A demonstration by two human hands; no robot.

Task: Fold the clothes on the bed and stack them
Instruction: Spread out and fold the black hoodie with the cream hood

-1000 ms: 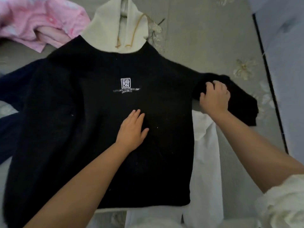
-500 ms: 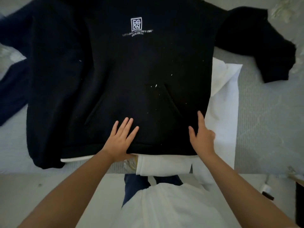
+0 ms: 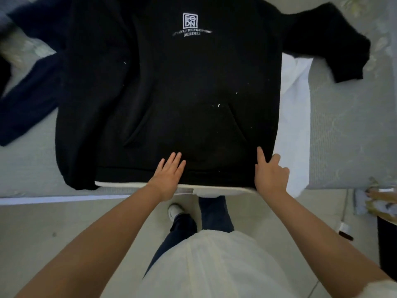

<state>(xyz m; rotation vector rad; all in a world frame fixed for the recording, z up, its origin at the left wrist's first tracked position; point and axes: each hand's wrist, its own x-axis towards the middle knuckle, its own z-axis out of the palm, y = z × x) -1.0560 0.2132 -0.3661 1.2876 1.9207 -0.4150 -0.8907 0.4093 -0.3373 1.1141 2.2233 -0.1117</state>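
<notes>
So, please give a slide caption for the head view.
Both hands press the black hoodie's hem flat on the bed.

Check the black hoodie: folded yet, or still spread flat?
Spread flat, not folded. The black hoodie lies front up, logo and pocket showing, one sleeve out to the side; the left hand and right hand rest at its hem.

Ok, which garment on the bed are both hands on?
The black hoodie with the white chest logo: left hand and right hand rest at its hem. The navy garment and white garment are untouched.
</notes>
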